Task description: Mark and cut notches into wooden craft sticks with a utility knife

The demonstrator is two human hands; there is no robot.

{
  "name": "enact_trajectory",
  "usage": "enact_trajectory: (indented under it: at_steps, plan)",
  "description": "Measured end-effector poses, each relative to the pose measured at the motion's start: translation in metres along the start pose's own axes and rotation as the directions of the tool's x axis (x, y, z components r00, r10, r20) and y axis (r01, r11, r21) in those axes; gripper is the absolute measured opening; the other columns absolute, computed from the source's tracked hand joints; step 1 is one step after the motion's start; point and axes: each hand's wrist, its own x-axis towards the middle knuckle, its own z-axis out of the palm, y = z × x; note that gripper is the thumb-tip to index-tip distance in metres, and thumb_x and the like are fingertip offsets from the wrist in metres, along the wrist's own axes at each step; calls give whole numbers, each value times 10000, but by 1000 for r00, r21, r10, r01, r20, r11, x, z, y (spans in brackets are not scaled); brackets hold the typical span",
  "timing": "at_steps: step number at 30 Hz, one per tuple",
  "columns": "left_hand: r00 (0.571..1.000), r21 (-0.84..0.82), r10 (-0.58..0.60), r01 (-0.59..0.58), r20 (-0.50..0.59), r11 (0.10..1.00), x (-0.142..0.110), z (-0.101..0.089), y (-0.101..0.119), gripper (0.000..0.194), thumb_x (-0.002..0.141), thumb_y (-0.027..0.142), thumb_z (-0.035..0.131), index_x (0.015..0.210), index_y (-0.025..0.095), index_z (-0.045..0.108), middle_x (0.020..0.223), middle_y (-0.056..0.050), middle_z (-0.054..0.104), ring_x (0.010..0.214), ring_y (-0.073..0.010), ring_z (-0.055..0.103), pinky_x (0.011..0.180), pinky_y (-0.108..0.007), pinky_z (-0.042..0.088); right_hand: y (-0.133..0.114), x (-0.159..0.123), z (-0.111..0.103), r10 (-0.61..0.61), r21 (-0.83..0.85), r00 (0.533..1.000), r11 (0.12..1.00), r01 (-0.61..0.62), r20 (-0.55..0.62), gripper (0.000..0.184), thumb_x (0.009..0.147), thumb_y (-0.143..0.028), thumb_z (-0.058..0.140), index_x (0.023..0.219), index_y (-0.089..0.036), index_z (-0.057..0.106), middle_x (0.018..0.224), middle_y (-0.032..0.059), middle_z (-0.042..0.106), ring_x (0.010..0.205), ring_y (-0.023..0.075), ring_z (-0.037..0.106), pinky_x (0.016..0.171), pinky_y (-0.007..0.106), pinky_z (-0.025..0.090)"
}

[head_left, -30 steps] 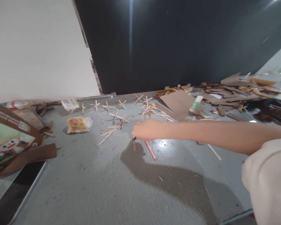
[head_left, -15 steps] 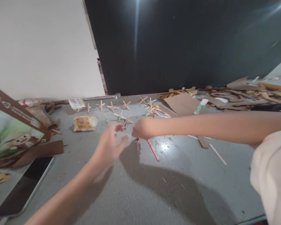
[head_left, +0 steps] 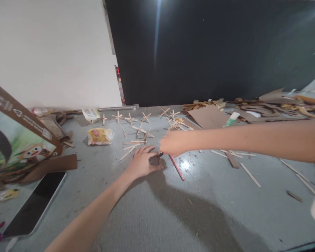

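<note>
My right hand (head_left: 174, 143) is closed low over the grey surface, with a small dark bit showing under its fingers; what it grips is mostly hidden. Close against it, my left hand (head_left: 143, 162) curves its thumb and fingers around a small piece that I cannot make out. A red pencil (head_left: 177, 168) lies just below my right hand. Left of the hands are loose thin wooden sticks (head_left: 128, 147). Behind them, crossed-stick pieces (head_left: 141, 131) stand in a spread, and a pile of crossed sticks (head_left: 175, 124) sits beyond my right hand.
A yellow packet (head_left: 100, 136), a phone (head_left: 35, 203) and a printed cardboard box (head_left: 23, 140) are at left. Behind my right forearm are a glue stick (head_left: 231, 119), a cardboard sheet (head_left: 208, 116) and scraps. More sticks (head_left: 250, 175) lie at right. A black panel (head_left: 199, 52) stands behind.
My left hand has moved right and down to meet my right hand, leaving loose sticks visible where it was. The camera view has shifted slightly; my right hand stays closed.
</note>
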Motion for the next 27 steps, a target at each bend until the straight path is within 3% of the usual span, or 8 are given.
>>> enact_trajectory:
  at_steps: [6, 13, 16, 27]
  plan:
    - [999, 14, -34, 33, 7, 999, 2, -2, 4, 613, 807, 680, 755, 1306, 325, 722, 1581, -82, 521, 1478, -379, 429, 1217, -579, 313, 16, -8, -2, -87, 69, 993, 994, 82, 78, 276, 988, -180, 564, 1150, -208, 786, 895, 65, 774, 686, 170, 635, 605, 282, 395]
    - [999, 14, -50, 50, 13, 999, 1, -3, 6, 629, 805, 658, 762, 1332, 320, 708, 1606, -75, 497, 1505, -379, 399, 1240, -595, 278, 15, -12, 13, 27, 165, 994, 985, -45, 109, 345, 1058, -279, 497, 1248, -140, 750, 1007, 149, 772, 719, 189, 637, 573, 288, 353]
    - [998, 2, -56, 56, 27, 998, 1, -4, 6, 644, 805, 645, 766, 1348, 305, 699, 1611, -85, 490, 1511, -382, 391, 1244, -599, 271, 16, -11, 20, 56, 180, 990, 981, -78, 128, 374, 1077, -309, 464, 1195, -117, 763, 946, 154, 761, 676, 184, 627, 543, 284, 332]
    - [999, -2, -35, 35, 8, 999, 1, -1, 4, 605, 810, 610, 773, 1330, 309, 707, 1599, -79, 507, 1513, -374, 391, 1240, -583, 282, 23, -14, 34, 52, 312, 994, 947, -78, 92, 359, 1076, -313, 464, 1007, -156, 780, 722, 31, 671, 553, 122, 502, 516, 252, 326]
